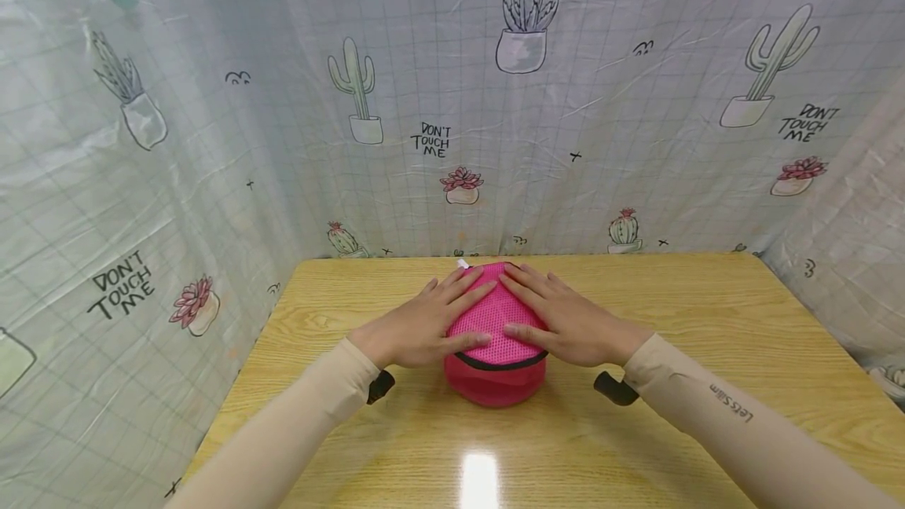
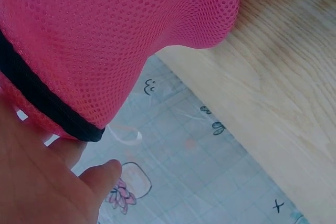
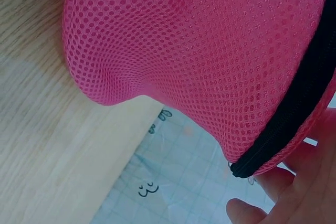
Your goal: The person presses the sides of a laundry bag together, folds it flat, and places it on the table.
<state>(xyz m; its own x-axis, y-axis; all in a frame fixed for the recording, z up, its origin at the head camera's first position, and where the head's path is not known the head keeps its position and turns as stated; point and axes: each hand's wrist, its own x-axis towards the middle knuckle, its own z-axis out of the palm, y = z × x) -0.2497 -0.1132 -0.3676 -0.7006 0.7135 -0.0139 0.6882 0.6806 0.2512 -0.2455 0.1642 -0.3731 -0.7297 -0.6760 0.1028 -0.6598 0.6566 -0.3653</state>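
Note:
A bright pink mesh bag (image 1: 497, 316) stands upright at the middle of the table, its lower part (image 1: 495, 387) a smoother, darker pink. A black zipper (image 1: 498, 366) curves across its front; both wrist views show this zipper running along the mesh. My left hand (image 1: 420, 326) rests on the bag's left side and top, fingers straight and pointing inward. From the right, my right hand (image 1: 580, 326) lies on it in the same way. Between the two hands the mesh shows, with both thumbs low on the front. A small white tag (image 1: 463, 264) sticks up at the top.
The bag is on a light wooden table (image 1: 679, 289). A pale curtain (image 1: 566, 140) printed with cacti hangs behind and at both sides. Black wrist mounts (image 1: 615, 389) sit under both beige sleeves (image 1: 707, 399).

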